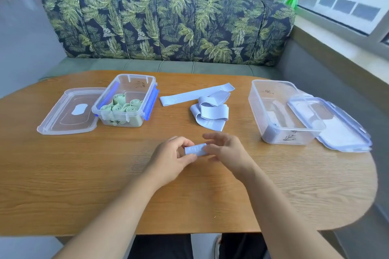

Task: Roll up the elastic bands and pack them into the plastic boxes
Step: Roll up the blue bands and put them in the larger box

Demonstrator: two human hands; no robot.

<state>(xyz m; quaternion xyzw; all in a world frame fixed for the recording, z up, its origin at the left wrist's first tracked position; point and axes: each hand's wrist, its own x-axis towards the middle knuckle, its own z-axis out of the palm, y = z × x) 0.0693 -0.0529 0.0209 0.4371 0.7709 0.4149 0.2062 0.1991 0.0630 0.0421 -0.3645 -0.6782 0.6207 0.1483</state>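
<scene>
A rolled pale-blue elastic band (195,149) sits between my two hands just above the wooden table (84,185). My left hand (171,157) pinches its left end with thumb and fingers. My right hand (226,150) holds its right end, fingers curled over it. Further back lie a flat blue band (195,94) and a loose heap of blue bands (210,111). The left clear plastic box (134,82) holds several rolled green bands (122,106). The right clear box (271,99) has a blue roll in its near left corner.
A clear lid (69,111) lies flat left of the green-band box. Another lid with blue clips (336,128) leans on the right box's rim. A leaf-patterned sofa (168,27) stands behind the table; a window sill runs along the right.
</scene>
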